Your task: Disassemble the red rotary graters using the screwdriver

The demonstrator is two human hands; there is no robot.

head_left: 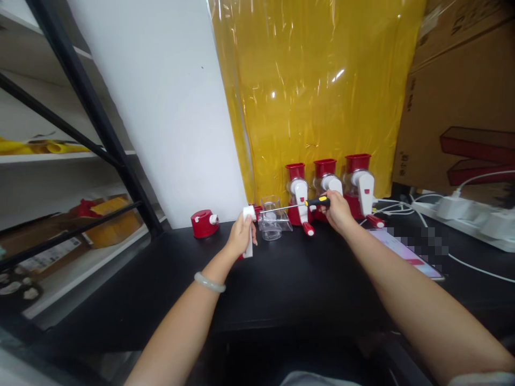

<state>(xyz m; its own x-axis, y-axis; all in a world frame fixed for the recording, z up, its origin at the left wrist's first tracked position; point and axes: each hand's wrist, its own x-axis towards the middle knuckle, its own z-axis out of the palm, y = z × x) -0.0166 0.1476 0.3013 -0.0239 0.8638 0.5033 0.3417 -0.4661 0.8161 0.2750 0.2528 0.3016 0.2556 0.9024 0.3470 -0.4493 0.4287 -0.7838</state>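
Observation:
My left hand (240, 236) is closed around a white crank handle (249, 245), held upright above the black table; a bit of red shows at its lower end. In my right hand (338, 212) is a screwdriver (317, 201) with a black and yellow grip. Its long shaft points left, and the tip is at the upper part of the crank handle; whether it touches I cannot tell. Just behind the shaft stands a clear plastic housing (272, 234). To the left of my left hand sits a red round base (205, 225) with a white knob.
Three red and white rotary graters (360, 187) stand along the back of the black table (289, 295). A tablet (406, 254), white cables and a power strip (475, 217) lie at the right. Shelving (132, 209) rises at the left, a cardboard box (454, 102) at the right.

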